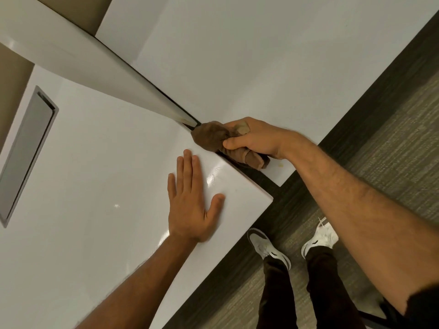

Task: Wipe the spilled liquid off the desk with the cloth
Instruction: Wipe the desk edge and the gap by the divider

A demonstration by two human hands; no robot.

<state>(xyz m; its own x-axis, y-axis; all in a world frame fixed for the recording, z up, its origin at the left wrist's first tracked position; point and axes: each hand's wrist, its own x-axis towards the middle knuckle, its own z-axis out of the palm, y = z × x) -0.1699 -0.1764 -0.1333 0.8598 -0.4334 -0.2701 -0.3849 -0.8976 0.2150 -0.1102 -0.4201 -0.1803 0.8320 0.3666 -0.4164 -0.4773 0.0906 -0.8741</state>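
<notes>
My right hand (255, 138) grips a crumpled brown cloth (213, 136) and presses it at the gap between two white desks, right by the foot of a white divider panel (99, 67). My left hand (192, 205) lies flat, fingers spread, on the near white desk (95, 186) close to its corner. A small yellowish spot of liquid (281, 165) sits on the far desk (237, 55) near its edge, just beyond the cloth. A yellowish smear (184, 119) shows at the divider's lower end.
A grey rectangular cable hatch (28, 150) is set into the near desk at the left. Dark carpet (392, 150) lies to the right. My legs and white shoes (268, 245) stand beside the desk corner.
</notes>
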